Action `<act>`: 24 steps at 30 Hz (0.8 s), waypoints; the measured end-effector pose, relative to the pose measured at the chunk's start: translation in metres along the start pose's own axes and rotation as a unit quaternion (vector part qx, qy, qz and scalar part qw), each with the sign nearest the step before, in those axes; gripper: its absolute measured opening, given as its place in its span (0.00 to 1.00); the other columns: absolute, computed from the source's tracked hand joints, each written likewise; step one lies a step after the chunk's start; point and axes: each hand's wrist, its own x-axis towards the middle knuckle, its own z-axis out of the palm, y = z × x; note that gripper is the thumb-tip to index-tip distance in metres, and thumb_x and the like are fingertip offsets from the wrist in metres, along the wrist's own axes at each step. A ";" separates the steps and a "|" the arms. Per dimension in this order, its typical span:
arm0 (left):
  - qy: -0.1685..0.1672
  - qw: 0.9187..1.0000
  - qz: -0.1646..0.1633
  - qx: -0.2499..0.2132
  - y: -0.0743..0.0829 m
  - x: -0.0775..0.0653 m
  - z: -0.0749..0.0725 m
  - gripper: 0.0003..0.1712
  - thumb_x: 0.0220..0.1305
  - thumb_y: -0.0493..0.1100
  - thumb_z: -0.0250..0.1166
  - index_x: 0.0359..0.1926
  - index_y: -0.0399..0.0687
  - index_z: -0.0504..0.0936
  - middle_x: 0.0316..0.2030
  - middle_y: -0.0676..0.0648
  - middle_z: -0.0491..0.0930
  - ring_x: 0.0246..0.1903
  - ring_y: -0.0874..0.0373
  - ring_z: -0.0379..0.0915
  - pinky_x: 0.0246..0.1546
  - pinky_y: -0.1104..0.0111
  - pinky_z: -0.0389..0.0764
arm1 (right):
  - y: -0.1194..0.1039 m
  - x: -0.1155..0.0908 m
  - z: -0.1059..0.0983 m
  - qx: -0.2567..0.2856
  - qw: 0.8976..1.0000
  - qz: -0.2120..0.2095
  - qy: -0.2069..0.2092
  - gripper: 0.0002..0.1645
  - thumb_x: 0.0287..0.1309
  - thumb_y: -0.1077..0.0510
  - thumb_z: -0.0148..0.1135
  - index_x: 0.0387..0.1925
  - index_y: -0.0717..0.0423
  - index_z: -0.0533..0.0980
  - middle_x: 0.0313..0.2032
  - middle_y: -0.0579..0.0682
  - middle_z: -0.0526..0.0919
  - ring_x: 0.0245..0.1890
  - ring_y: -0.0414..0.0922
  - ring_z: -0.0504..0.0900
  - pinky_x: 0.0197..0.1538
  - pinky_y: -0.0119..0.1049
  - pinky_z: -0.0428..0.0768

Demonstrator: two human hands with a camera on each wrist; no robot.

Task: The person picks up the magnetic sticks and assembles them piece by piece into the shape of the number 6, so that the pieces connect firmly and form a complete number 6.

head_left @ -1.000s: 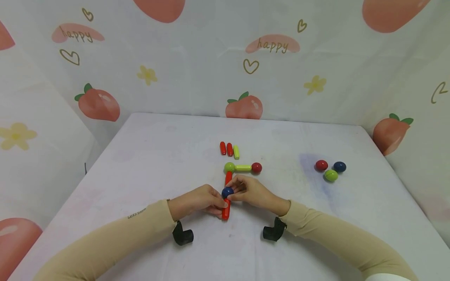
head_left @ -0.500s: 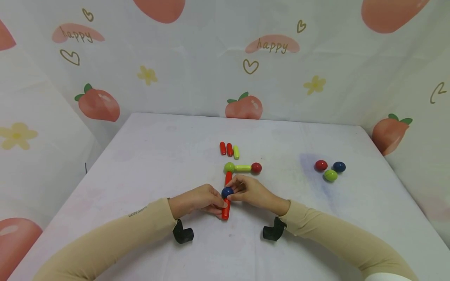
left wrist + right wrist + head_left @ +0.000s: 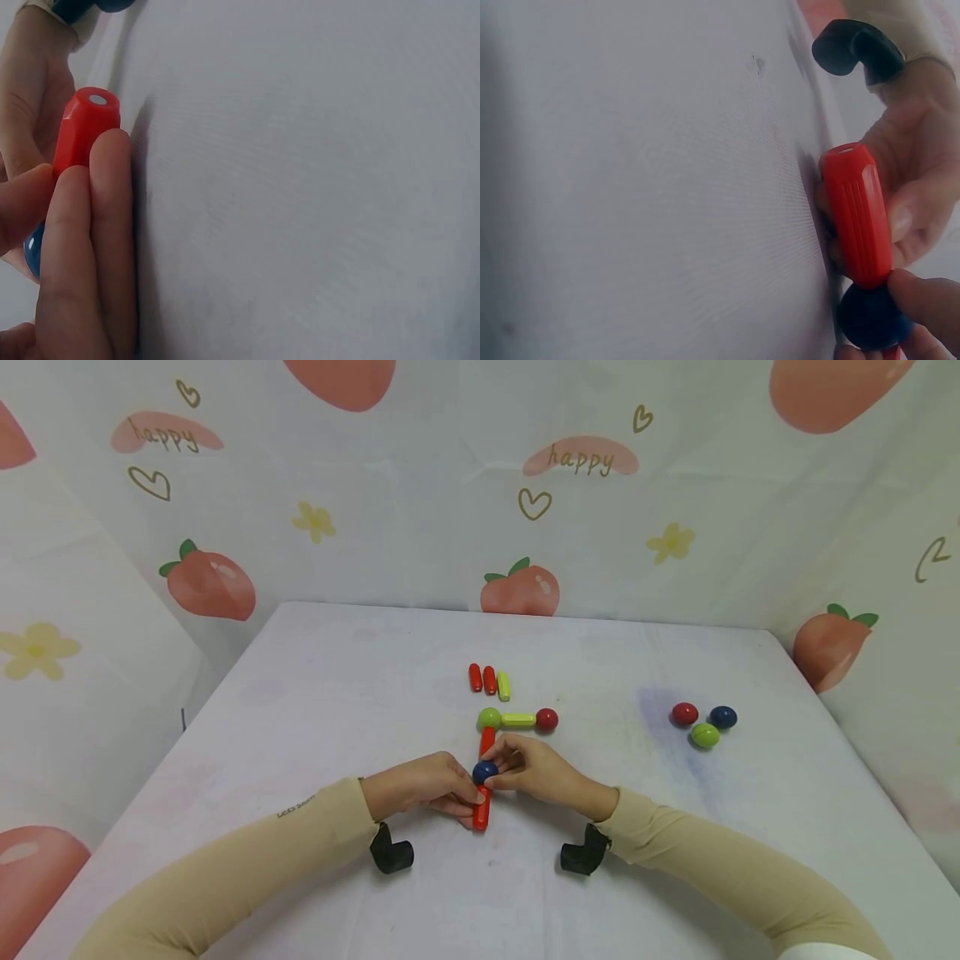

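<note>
In the head view my left hand (image 3: 429, 783) pinches a short red rod (image 3: 482, 814) between thumb and fingers. A pale round disc shows in the rod's near end in the left wrist view. My right hand (image 3: 543, 772) holds a dark blue ball (image 3: 485, 771), which meets the rod's far end in the right wrist view. Beyond the ball, a second red rod (image 3: 487, 741) runs up to a green ball (image 3: 490, 718). From there a yellow-green rod (image 3: 518, 720) extends rightward to a red ball (image 3: 547, 720). My right fingers partly cover the second red rod.
Two red rods (image 3: 476, 677) and one yellow-green rod (image 3: 504, 686) lie side by side farther back. Off to the right, a loose red ball (image 3: 685, 714), blue ball (image 3: 723, 717) and green ball (image 3: 705, 735) sit together on the white table (image 3: 360, 668). A printed cloth hangs behind.
My left forearm and wrist have shifted up very slightly. Both hands keep their grip, and the rods and balls stay in place.
</note>
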 end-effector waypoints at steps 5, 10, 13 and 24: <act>-0.006 1.000 0.004 -0.003 -0.003 0.001 -0.002 0.09 0.62 0.35 0.63 0.39 0.29 0.84 0.29 0.42 0.86 0.25 0.59 0.84 0.31 0.76 0.81 | 0.002 0.001 0.000 0.001 1.000 0.004 -0.003 0.16 0.54 0.62 0.69 0.45 0.60 0.77 0.38 0.52 0.81 0.39 0.42 0.80 0.48 0.35 0.80; -0.010 1.000 0.004 -0.015 -0.006 0.001 -0.004 0.09 0.62 0.35 0.63 0.39 0.30 0.84 0.28 0.43 0.85 0.25 0.60 0.83 0.30 0.78 0.80 | 0.003 0.001 -0.001 0.001 1.000 0.009 -0.006 0.16 0.54 0.62 0.70 0.45 0.59 0.76 0.38 0.52 0.81 0.38 0.42 0.79 0.48 0.34 0.80; -0.015 1.000 0.006 -0.021 -0.007 0.001 -0.005 0.10 0.63 0.35 0.63 0.40 0.30 0.84 0.28 0.44 0.85 0.25 0.61 0.83 0.30 0.78 0.80 | 0.002 0.001 -0.001 0.000 1.000 0.012 -0.006 0.16 0.54 0.62 0.70 0.45 0.58 0.76 0.38 0.51 0.81 0.39 0.41 0.79 0.47 0.32 0.79; -0.014 0.999 -0.001 -0.035 -0.011 0.002 -0.007 0.11 0.62 0.37 0.65 0.42 0.33 0.85 0.30 0.44 0.86 0.27 0.59 0.84 0.31 0.76 0.81 | 0.001 0.001 -0.002 0.003 1.000 -0.006 -0.012 0.16 0.54 0.62 0.69 0.45 0.59 0.76 0.38 0.52 0.80 0.40 0.42 0.78 0.49 0.33 0.79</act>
